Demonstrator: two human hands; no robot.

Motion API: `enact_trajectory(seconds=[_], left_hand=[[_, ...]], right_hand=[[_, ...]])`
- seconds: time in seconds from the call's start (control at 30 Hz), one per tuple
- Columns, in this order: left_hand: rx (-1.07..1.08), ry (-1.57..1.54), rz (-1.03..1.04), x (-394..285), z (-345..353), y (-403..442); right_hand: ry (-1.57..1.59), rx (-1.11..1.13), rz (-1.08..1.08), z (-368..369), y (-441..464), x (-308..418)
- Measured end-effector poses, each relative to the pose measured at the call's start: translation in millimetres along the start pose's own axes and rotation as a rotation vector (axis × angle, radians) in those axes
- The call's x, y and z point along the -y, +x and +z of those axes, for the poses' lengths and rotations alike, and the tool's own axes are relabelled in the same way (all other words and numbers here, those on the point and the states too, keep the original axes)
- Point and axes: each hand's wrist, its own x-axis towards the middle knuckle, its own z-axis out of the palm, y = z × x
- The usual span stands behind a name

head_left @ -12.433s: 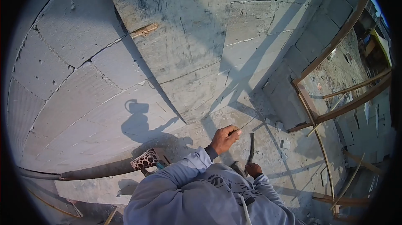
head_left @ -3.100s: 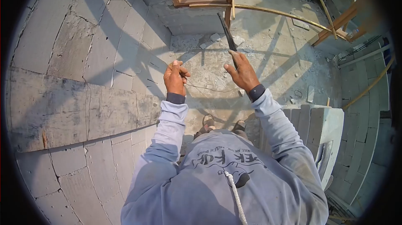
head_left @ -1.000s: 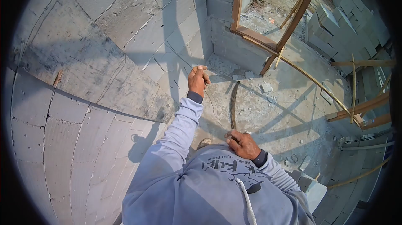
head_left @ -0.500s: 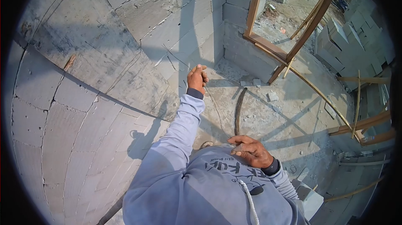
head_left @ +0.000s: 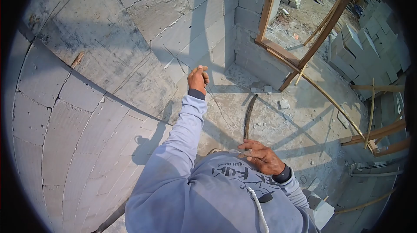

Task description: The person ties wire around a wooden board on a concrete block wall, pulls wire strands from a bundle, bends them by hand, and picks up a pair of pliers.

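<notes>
My left hand [head_left: 198, 79] is raised near the block wall, its fingers closed on a thin wire [head_left: 220, 110]. One end of the wire sticks out up and to the left; the rest runs down toward my right hand [head_left: 262, 157]. That hand is held in front of my chest, fingers bent together, at the lower end of a dark curved strip [head_left: 248, 115]. The strip points upward, away from my body. Whether the wire's lower end lies between my right fingers is too fine to make out.
A stained board [head_left: 97, 33] leans on the block wall [head_left: 74, 146] at the left. At the right stand a wooden frame [head_left: 282, 53] and stacked pale blocks [head_left: 360, 55]. Rubble [head_left: 283, 104] lies on the floor, and a pale block [head_left: 319, 209] sits at lower right.
My left hand has shifted slightly left, drawing the wire along. Compared with a second ago, my right hand is a little further right and lower. The view has turned slightly.
</notes>
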Motion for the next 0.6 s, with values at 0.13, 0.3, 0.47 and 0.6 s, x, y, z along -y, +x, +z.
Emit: enact_trajectory(seconds=[0.13,0.3,0.47,0.6], left_hand=[[-0.014,-0.039,-0.028,4,-4,1],[-0.031,-0.078,-0.097,5,-15,8],[-0.087,-0.039,-0.015,0,-15,8],[-0.141,-0.037,0.044,-7,-14,6]], right_hand=[[0.000,0.051,-0.014,-7,-5,7],[0.066,0.080,-0.002,-16,-9,19],[-0.083,0.000,0.106,-17,-14,10],[-0.025,-0.105,0.073,-13,-12,-2]])
